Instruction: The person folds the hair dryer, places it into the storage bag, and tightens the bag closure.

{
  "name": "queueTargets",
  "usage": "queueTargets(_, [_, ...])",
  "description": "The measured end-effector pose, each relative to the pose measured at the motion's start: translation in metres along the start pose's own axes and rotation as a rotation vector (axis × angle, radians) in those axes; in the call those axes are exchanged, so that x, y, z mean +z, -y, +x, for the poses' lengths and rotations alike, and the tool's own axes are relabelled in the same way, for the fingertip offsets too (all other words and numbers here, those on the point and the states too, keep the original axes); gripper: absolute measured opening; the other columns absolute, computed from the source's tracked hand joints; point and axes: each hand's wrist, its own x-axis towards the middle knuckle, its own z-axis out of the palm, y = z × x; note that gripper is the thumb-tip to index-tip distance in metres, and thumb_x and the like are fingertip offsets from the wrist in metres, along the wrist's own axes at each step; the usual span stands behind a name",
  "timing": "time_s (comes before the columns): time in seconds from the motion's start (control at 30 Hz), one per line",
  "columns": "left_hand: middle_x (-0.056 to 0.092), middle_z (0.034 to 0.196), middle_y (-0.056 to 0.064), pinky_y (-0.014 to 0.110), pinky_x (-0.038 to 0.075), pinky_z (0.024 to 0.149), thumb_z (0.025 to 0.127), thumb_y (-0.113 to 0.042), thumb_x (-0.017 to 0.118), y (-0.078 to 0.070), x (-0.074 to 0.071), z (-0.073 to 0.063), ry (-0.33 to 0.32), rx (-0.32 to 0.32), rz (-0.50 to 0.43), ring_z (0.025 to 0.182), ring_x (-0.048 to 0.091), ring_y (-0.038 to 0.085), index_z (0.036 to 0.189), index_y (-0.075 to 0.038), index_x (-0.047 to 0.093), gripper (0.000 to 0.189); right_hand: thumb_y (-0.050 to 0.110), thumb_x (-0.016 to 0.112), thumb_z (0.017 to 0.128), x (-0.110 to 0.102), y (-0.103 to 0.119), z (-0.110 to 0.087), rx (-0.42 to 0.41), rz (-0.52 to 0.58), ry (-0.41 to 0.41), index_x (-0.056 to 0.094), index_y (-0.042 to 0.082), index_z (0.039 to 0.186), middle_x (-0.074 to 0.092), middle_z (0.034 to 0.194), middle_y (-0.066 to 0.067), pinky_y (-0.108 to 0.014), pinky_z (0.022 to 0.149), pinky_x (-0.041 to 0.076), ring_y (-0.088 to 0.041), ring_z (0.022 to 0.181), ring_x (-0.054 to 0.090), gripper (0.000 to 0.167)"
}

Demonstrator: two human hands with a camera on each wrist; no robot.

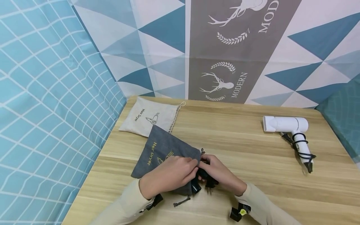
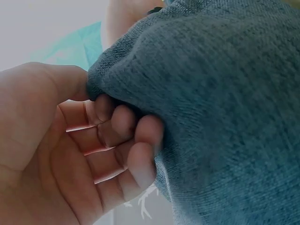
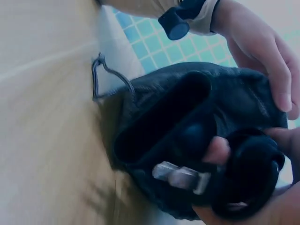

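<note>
A dark grey drawstring pouch [image 1: 166, 140] marked "Hair Dryer" in yellow lies slanted, its mouth toward the right. My left hand [image 1: 171, 172] pinches the mouth's edge between thumb and fingers; the left wrist view shows the folded cloth [image 2: 211, 103] at the fingertips. In my right hand [image 1: 220, 173] is the black hair dryer's handle end with its coiled cord, right at the pouch mouth. Its flat nozzle [image 3: 164, 122] points out of the opening, and the plug's metal prongs [image 3: 180, 178] show beside it. Cloth hides the rest of the dryer.
A beige "Hair Dryer" pouch [image 1: 152, 117] lies at the back left, touching the grey one. To the right rests a white hair dryer [image 1: 287, 124], black cord wound round its handle. A grey drawstring [image 1: 182, 201] trails on the wooden table [image 1: 225, 125]. Patterned curtains stand behind.
</note>
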Motion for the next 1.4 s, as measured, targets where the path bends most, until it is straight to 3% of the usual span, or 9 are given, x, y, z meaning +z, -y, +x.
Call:
queueTargets(0.2, [0.049, 0.068, -0.009, 0.020, 0.036, 0.047, 0.104, -0.021, 0.049, 0.006, 0.003, 0.003, 0.009, -0.012, -0.004, 0.052, 0.043, 0.002, 0.085, -0.016, 0.056, 0.021, 0.039, 0.058, 0.100, -0.012, 0.005, -0.001, -0.055, -0.331, 0.029, 0.061, 0.007, 0.120, 0.068, 0.105, -0.005, -0.033, 0.080, 0.052, -0.016, 0.090, 0.063, 0.038])
queueTargets(0.4, [0.051, 0.069, -0.009, 0.023, 0.038, 0.048, 0.104, -0.022, 0.049, 0.012, 0.006, 0.006, 0.024, -0.054, -0.009, 0.054, 0.045, 0.002, 0.086, -0.016, 0.058, 0.021, 0.047, 0.066, 0.094, -0.017, 0.006, -0.010, -0.129, -0.683, -0.069, 0.062, 0.009, 0.117, 0.063, 0.083, 0.003, -0.028, 0.061, 0.047, -0.009, 0.065, 0.056, 0.044])
queueTargets(0.57, [0.048, 0.066, -0.010, 0.022, 0.034, 0.045, 0.105, -0.023, 0.049, 0.012, 0.011, 0.008, 0.047, -0.057, -0.023, 0.050, 0.042, 0.002, 0.087, -0.016, 0.058, 0.022, 0.034, 0.074, 0.091, -0.015, 0.000, -0.024, -0.123, -0.654, -0.177, 0.040, 0.007, 0.141, 0.069, 0.102, -0.006, -0.029, 0.068, 0.051, -0.011, 0.082, 0.064, 0.067])
queueTargets(0.83, [0.051, 0.069, -0.009, 0.022, 0.035, 0.045, 0.104, -0.024, 0.050, 0.011, 0.017, 0.010, 0.058, -0.063, 0.001, 0.052, 0.043, 0.003, 0.090, -0.015, 0.060, 0.020, 0.006, 0.079, 0.083, -0.025, -0.017, -0.039, -0.180, -0.590, -0.251, 0.027, 0.004, 0.150, 0.065, 0.115, -0.011, -0.030, 0.077, 0.056, -0.020, 0.095, 0.066, 0.085])
queueTargets(0.93, [0.052, 0.069, -0.009, 0.023, 0.037, 0.046, 0.104, -0.024, 0.050, 0.012, 0.019, 0.010, 0.054, -0.062, 0.013, 0.053, 0.044, 0.003, 0.090, -0.015, 0.061, 0.020, 0.020, 0.078, 0.087, -0.030, -0.023, -0.045, -0.146, -0.662, -0.263, 0.048, 0.002, 0.134, 0.066, 0.091, 0.000, -0.026, 0.065, 0.054, -0.011, 0.075, 0.063, 0.059])
queueTargets(1.03, [0.052, 0.069, -0.009, 0.024, 0.037, 0.047, 0.103, -0.023, 0.050, 0.013, 0.018, 0.011, 0.043, -0.068, 0.024, 0.053, 0.044, 0.003, 0.089, -0.015, 0.061, 0.020, 0.037, 0.072, 0.092, -0.034, -0.025, -0.047, -0.106, -0.751, -0.216, 0.064, 0.010, 0.099, 0.059, 0.068, 0.010, -0.022, 0.052, 0.044, -0.004, 0.056, 0.052, 0.029])
queueTargets(1.1, [0.051, 0.068, -0.009, 0.024, 0.038, 0.047, 0.103, -0.023, 0.051, 0.013, 0.018, 0.011, 0.040, -0.077, 0.020, 0.053, 0.044, 0.004, 0.087, -0.015, 0.061, 0.020, 0.039, 0.066, 0.096, -0.035, -0.027, -0.046, -0.086, -0.743, -0.159, 0.062, 0.015, 0.083, 0.055, 0.062, 0.012, -0.022, 0.048, 0.040, -0.002, 0.051, 0.047, 0.027])
queueTargets(1.23, [0.048, 0.065, -0.009, 0.024, 0.037, 0.046, 0.102, -0.023, 0.052, 0.014, 0.018, 0.011, 0.053, -0.104, -0.006, 0.051, 0.043, 0.005, 0.078, -0.017, 0.058, 0.025, 0.035, 0.062, 0.099, -0.032, -0.031, -0.044, -0.082, -0.681, -0.084, 0.061, 0.014, 0.082, 0.053, 0.062, 0.011, -0.021, 0.048, 0.038, -0.001, 0.051, 0.043, 0.027])
queueTargets(1.4, [0.036, 0.050, -0.009, 0.025, 0.027, 0.041, 0.102, -0.048, 0.050, 0.015, 0.018, 0.017, 0.063, -0.184, 0.044, 0.041, 0.036, 0.008, 0.059, -0.020, 0.046, 0.052, 0.038, 0.057, 0.101, -0.030, -0.036, -0.048, -0.102, -0.619, -0.085, 0.061, 0.012, 0.078, 0.050, 0.060, 0.010, -0.020, 0.046, 0.037, -0.001, 0.049, 0.041, 0.036])
